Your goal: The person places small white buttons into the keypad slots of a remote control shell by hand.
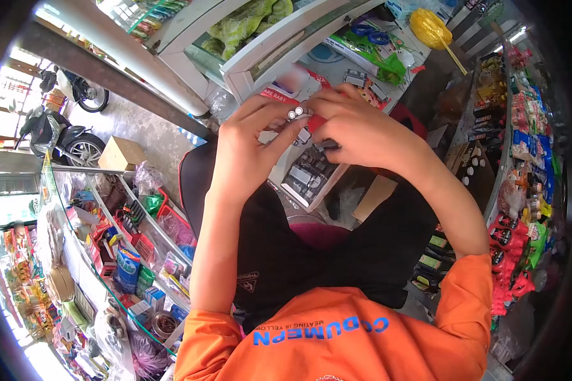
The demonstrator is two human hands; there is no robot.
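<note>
My left hand (251, 130) is pinched on a small silvery piece with two round ends (299, 113). Close against it, my right hand (362, 130) has its fingers bent around a small red piece (316, 122), whose kind I cannot make out. A dark bit also shows below the right fingertips. Beneath the hands lies a shallow white-edged box of dark grey plastic parts (308, 174). Behind the left fingers is a card with red print (279, 95). Grey parts (356, 79) lie just beyond the right hand.
A white cabinet frame (241, 79) rises close beyond my hands. At the back right stands a yellow bundle on a stick (431, 28). Shelves of packaged goods (527, 146) line the right, and a glass case of goods (130, 254) stands left. Motorbikes (63, 136) are parked beyond.
</note>
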